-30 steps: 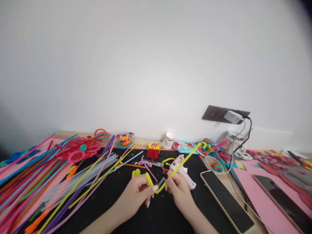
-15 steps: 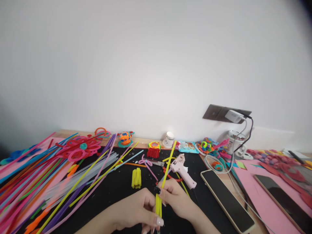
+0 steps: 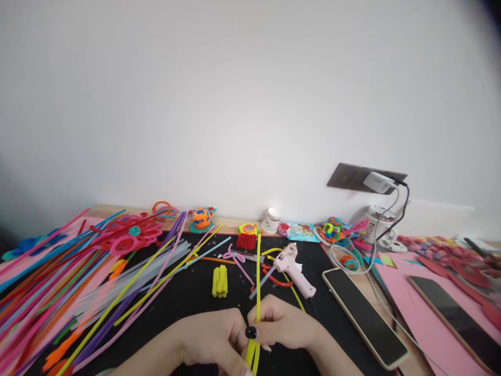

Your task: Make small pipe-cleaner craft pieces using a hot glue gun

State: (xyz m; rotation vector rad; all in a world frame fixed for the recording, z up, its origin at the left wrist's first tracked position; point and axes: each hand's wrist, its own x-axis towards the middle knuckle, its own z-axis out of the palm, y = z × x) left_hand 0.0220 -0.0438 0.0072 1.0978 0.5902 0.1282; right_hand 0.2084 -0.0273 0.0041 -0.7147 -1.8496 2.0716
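Yellow pipe cleaners (image 3: 258, 277) stand up between my two hands at the bottom middle, one long end rising above the fingers. My right hand (image 3: 287, 324) pinches them, its black-nailed thumb pressed on the strands. Lower down, my left hand (image 3: 213, 337) is closed around their bottom part, which runs partly out of view. Just beyond the left hand, a bundle of short yellow pipe cleaner pieces (image 3: 219, 282) rests on the black mat (image 3: 172, 308). A pale pink glue gun (image 3: 295, 274) lies beyond my right hand, its glue stick pointing toward the pipe cleaners.
Many coloured pipe cleaners (image 3: 50, 292) and clear glue sticks (image 3: 156, 274) spread across the left. A pink flower (image 3: 133, 235), a paper cup (image 3: 271, 221) and small woven crafts line the back. Two phones (image 3: 364, 316), a mug (image 3: 378, 224) and charging cables occupy the right.
The yellow pipe cleaner has swung from leaning right to nearly upright. Both hands have shifted slightly, the left one lower, and the strands' lower ends now spread apart a little.
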